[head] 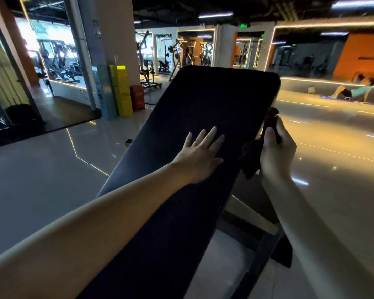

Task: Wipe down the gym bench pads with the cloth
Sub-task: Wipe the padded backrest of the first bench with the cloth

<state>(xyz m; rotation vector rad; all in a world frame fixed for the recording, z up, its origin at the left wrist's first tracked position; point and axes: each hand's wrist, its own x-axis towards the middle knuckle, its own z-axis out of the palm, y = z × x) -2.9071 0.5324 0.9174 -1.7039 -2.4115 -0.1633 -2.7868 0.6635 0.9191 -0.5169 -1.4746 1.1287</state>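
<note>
- At the right edge of the long black pad (203, 108), the dark cloth (252, 156) is bunched in the right hand (276, 152), whose fingers are curled closed around it; one end sticks up above the fist and another hangs below, against the pad's side.
- Holding the cloth gathered like this probably gives a firm wad to press along the edge, so the step in hand appears to be wiping the pad's right side rather than its top.
- On top of the pad, the left hand (200, 155) lies flat with fingers spread, palm down near the middle of the surface; it holds nothing and most likely steadies the tilted pad against the wiping pressure.
- The pad rises away from the camera, its rounded far end highest; the near end runs out of the bottom of the view, so its full length is not shown.
- Beneath the pad on the right, part of a dark metal frame (266, 244) shows, but how it joins the pad is hidden.
- Whether the black surface is wet, dusty or already clean cannot be told in this dim light.
- Beyond, the glossy floor (41, 169) carries a yellow box (121, 89), distant exercise machines (147, 67), and a blurred person (352, 91) lying on a mat.
</note>
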